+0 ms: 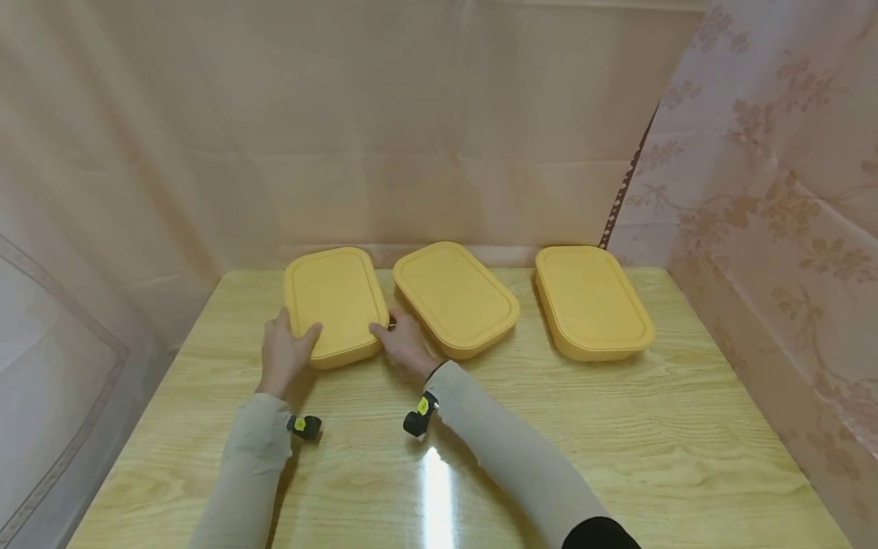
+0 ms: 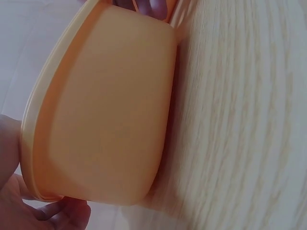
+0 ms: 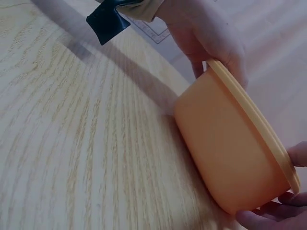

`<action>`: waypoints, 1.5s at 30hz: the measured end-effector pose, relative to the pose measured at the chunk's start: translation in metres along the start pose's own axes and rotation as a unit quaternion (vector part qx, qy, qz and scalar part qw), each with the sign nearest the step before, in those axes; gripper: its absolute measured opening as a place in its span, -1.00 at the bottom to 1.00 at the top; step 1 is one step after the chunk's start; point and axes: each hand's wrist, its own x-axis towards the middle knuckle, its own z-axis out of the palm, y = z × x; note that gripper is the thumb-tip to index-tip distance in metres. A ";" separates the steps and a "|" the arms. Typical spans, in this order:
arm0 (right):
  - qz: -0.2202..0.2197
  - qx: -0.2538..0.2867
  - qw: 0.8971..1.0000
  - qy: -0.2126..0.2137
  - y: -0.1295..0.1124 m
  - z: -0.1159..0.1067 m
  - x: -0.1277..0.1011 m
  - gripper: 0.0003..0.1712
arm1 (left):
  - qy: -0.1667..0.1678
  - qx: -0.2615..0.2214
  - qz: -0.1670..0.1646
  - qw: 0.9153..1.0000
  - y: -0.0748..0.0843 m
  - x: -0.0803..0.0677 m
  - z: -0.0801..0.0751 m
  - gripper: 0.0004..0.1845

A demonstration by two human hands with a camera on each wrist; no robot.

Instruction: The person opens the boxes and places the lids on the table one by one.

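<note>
Pale wood-grain tabletop [image 1: 658, 457]: left hand [image 1: 284, 354] and right hand [image 1: 407, 343] pinch a yellow, rounded-rectangular, plastic-looking lidded box [image 1: 336, 297] between them. Right of the hands sit a matching middle box [image 1: 456, 297] and a farther box [image 1: 593, 299]; all closed, contents hidden.

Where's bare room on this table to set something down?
The widest bare patch of table is right of the right sleeve, in front of the right box. A smaller gap divides that box from the middle box. The right hand crowds the space between it and the left box.
</note>
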 end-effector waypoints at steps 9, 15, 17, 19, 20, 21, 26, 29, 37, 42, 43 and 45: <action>-0.011 -0.010 0.998 -0.061 -0.004 -0.007 -0.006 -0.50 | -0.025 -0.012 0.001 1.000 -0.003 -0.001 -0.011 -0.09; -0.011 0.023 0.997 -0.078 -0.004 -0.003 -0.010 -0.48 | -0.025 -0.019 -0.010 0.999 -0.006 -0.001 -0.015 -0.09; -0.013 0.022 0.997 -0.078 -0.003 -0.002 -0.011 -0.46 | -0.026 -0.024 -0.013 0.999 -0.007 -0.001 -0.016 -0.09; -0.013 0.024 0.997 -0.074 -0.002 0.000 -0.012 -0.45 | -0.027 -0.031 -0.013 0.999 -0.009 -0.001 -0.016 -0.09; -0.014 0.029 0.997 -0.071 -0.002 0.001 -0.013 -0.45 | -0.027 -0.033 -0.013 0.999 -0.010 -0.001 -0.017 -0.09; -0.015 0.031 0.997 -0.069 -0.001 0.001 -0.013 -0.45 | -0.028 -0.037 -0.014 0.999 -0.010 -0.001 -0.017 -0.09; -0.021 0.050 0.997 -0.048 0.000 0.008 -0.015 -0.45 | -0.024 -0.051 -0.006 0.998 -0.014 -0.001 -0.018 -0.11; -0.024 0.049 0.998 -0.043 0.000 0.012 -0.017 -0.43 | -0.025 -0.056 0.000 0.998 -0.016 -0.001 -0.020 -0.11; -0.035 0.056 0.997 -0.046 -0.006 0.019 -0.022 -0.43 | -0.030 -0.065 0.018 0.997 -0.023 0.000 -0.031 -0.10; -0.034 0.059 0.997 -0.039 -0.007 0.026 -0.024 -0.45 | -0.033 -0.060 0.026 0.997 -0.027 0.003 -0.036 -0.10; -0.035 0.061 0.997 -0.035 -0.007 0.028 -0.024 -0.44 | -0.035 -0.061 0.027 0.997 -0.028 0.003 -0.036 -0.10; -0.038 0.066 0.997 -0.030 -0.006 0.031 -0.026 -0.44 | -0.038 -0.060 0.026 0.997 -0.029 0.005 -0.037 -0.10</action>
